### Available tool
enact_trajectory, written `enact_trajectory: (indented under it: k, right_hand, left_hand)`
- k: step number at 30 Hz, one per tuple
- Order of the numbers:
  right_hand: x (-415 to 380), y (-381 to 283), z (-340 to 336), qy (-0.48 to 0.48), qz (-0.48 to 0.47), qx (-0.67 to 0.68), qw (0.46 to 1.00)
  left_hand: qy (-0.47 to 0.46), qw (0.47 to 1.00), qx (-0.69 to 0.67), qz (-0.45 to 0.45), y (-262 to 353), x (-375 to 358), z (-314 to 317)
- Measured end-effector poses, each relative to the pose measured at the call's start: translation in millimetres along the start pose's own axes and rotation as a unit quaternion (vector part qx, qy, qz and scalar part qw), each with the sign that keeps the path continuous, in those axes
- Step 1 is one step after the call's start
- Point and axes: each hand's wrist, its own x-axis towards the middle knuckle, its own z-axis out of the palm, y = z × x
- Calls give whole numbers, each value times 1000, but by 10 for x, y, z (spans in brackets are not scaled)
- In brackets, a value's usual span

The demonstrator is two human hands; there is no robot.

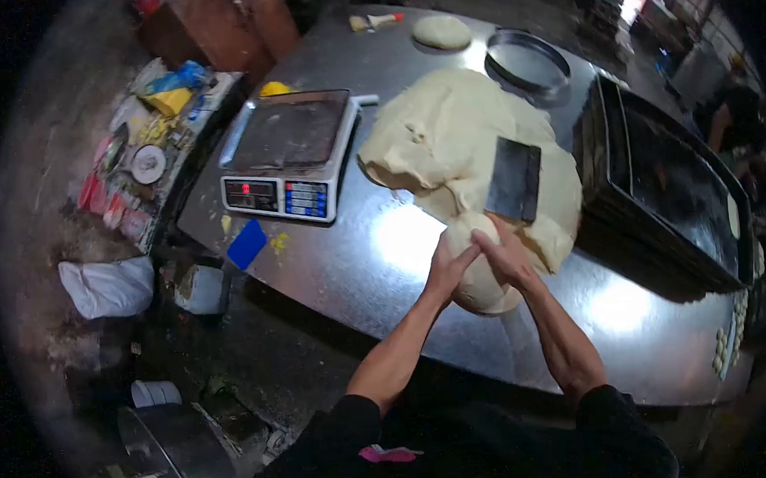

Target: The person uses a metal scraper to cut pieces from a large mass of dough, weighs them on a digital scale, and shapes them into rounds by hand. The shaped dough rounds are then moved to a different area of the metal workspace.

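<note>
Both of my hands are closed around a smooth, pale piece of dough [472,225] at the near edge of a large dough mass [455,120]. My left hand [448,269] grips its left side and my right hand [507,252] its right side, thumbs close together on top. Right below the hands is a rounded lump of dough [484,293], partly covered by them. A dark flat dough scraper [515,180] lies on the big mass, just beyond my right hand.
A digital scale [289,149] stands left on the metal table [359,283], with a blue plastic scraper [246,244] near it. Stacked black trays [667,184] occupy the right side. Farther back are a round pan [526,60], a dough disc [441,32] and a brush [375,21].
</note>
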Motion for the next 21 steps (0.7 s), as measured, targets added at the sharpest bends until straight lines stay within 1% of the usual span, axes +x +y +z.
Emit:
enact_trajectory:
  k: [1,3,4,5,6,7,8,9,10,11,12,13,14,15,16,17,18,19,20,21]
  right_hand:
    - [52,-186,-49,-8,24,84,996]
    - [0,-367,-109,29,-62,100,993]
    - [-94,-564,-176,47,-130,135,981]
    - [-170,-721,-234,66,-195,172,963]
    - [-232,-707,-253,57,-192,176,964]
    - [-337,-650,-273,72,-271,154,947]
    - [-433,-587,-277,93,-351,131,923]
    - [-573,-395,-112,122,-359,157,912]
    - [-772,-140,8,75,-276,119,951]
    - [-977,94,117,27,-187,80,979]
    - [-1103,274,247,-76,-38,34,996]
    - [-1228,386,327,-180,110,-11,978]
    - [-1408,417,289,-185,126,-12,975]
    - [-1418,437,199,-189,159,-24,969]
    - [-1357,447,147,-187,186,-30,964]
    - [-1342,412,47,-180,281,41,942]
    - [-1165,429,-111,-164,364,108,911]
    - [-991,906,-200,-141,361,134,912]
    - [-919,1028,-291,-98,321,92,937]
    - [-850,1151,-381,-54,283,44,957]
  left_hand:
    - [-7,999,-38,-30,410,-32,35]
    - [-5,995,59,75,688,-70,-31]
    - [11,992,59,114,865,-142,-27]
    - [21,991,62,117,1083,-240,-28]
    - [19,957,159,240,1289,-392,-42]
    - [11,901,253,352,1376,-518,-85]
    - [-9,844,286,454,1380,-550,-152]
    - [-20,852,312,419,1416,-735,-169]
    - [-45,887,347,300,1295,-917,-220]
    - [-73,907,377,175,1105,-1057,-265]
    - [-145,876,459,16,819,-1087,-304]
    - [-211,812,525,-142,514,-1095,-366]
    - [-351,806,453,-152,379,-1079,-482]
    - [-358,802,463,-117,196,-923,-569]
    - [-342,829,410,-168,266,-721,-624]
    - [-319,851,356,-217,337,-513,-680]
    - [-255,875,225,-344,566,-193,-721]
    - [-167,954,-36,-248,144,96,-1142]
    - [-85,983,-5,-161,687,72,-917]
    - [-32,992,56,-105,690,-137,-880]
